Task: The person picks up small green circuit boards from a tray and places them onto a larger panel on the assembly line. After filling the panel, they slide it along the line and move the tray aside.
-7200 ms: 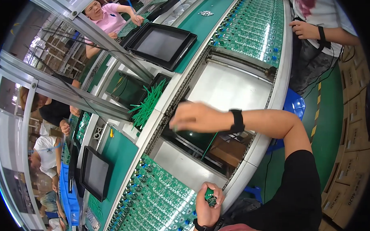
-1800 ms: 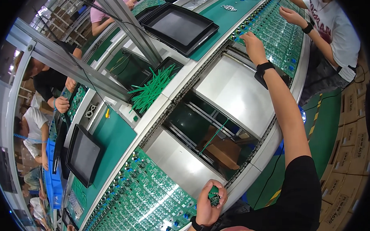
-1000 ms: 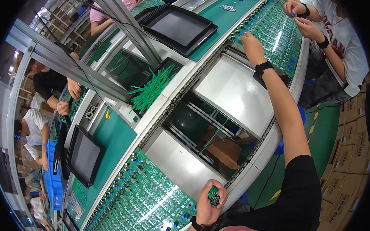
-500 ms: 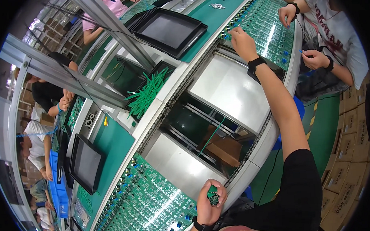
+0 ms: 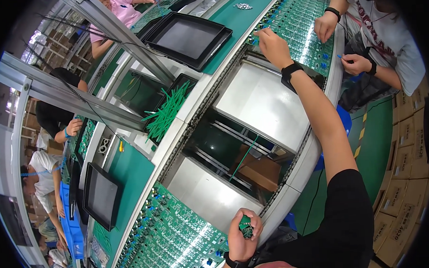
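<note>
My left hand [image 5: 243, 236] is curled at the near end of the line, beside the near green circuit board panel [image 5: 178, 234]. In its palm lies a clump of small green parts with thin metal leads [image 5: 246, 228], too small to name exactly. My right arm stretches over the conveyor, and my right hand [image 5: 274, 47] is at the left edge of the far circuit board panel [image 5: 298, 22]. Its fingers are drawn together by the row of small components there; whatever they hold is hidden. Both my wrists wear black bands.
Between the panels are metal plates [image 5: 258, 103] and an open gap above a cardboard box [image 5: 256, 169]. Green strips [image 5: 168, 112] fill a tray left of the conveyor; black trays [image 5: 189, 39] stand beyond. A co-worker's hands [image 5: 325, 26] work at the far panel's right.
My right hand has shifted slightly left along the far panel's edge. The co-worker's upper hand has lowered onto the panel. My left hand stays in place.
</note>
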{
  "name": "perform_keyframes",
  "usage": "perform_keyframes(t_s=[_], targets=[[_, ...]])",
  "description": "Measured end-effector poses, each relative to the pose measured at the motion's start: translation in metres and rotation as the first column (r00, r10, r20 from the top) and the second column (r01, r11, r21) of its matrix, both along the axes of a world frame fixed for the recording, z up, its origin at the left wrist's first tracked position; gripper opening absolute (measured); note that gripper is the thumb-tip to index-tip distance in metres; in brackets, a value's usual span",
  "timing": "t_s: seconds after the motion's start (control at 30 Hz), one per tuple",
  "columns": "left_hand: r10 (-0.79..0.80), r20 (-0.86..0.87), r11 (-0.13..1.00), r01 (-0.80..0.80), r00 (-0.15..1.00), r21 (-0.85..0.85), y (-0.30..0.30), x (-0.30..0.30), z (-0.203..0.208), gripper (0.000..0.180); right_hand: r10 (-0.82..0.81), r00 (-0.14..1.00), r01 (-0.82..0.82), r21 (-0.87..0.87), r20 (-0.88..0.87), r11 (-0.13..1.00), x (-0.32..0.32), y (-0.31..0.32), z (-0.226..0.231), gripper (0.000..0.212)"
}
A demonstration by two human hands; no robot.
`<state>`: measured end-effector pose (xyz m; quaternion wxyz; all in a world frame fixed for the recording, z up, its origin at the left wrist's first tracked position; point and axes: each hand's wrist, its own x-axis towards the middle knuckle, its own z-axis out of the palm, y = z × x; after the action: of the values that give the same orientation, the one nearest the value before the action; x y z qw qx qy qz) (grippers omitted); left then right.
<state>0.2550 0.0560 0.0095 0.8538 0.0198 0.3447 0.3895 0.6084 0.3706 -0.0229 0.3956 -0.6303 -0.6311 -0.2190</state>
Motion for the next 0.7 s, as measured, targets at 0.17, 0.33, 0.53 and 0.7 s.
perform_keyframes(t_s=[0.17,0.33,0.53,0.7], targets=[[0.004,-0.004,1.000,-0.004,1.000,-0.010,0.0007,0.0011,0.0007,0.023,-0.005,1.000,0.005,-0.003,0.007,1.000,0.0007,0.0007,-0.0006,0.019],[0.005,-0.010,1.000,-0.006,1.000,-0.007,0.0015,0.0018,0.0002,0.022,-0.002,1.000,0.002,-0.018,0.005,1.000,0.0019,0.0019,-0.0012,0.019],[0.009,-0.004,1.000,-0.009,1.000,-0.012,0.0012,0.0012,-0.0017,0.022,0.014,1.000,-0.014,-0.007,0.008,1.000,0.0017,0.0029,-0.0022,0.017],[0.008,0.000,1.000,-0.008,1.000,-0.018,0.0014,0.0018,-0.0022,0.022,0.009,1.000,-0.009,-0.011,0.008,1.000,0.0018,0.0031,-0.0019,0.017]])
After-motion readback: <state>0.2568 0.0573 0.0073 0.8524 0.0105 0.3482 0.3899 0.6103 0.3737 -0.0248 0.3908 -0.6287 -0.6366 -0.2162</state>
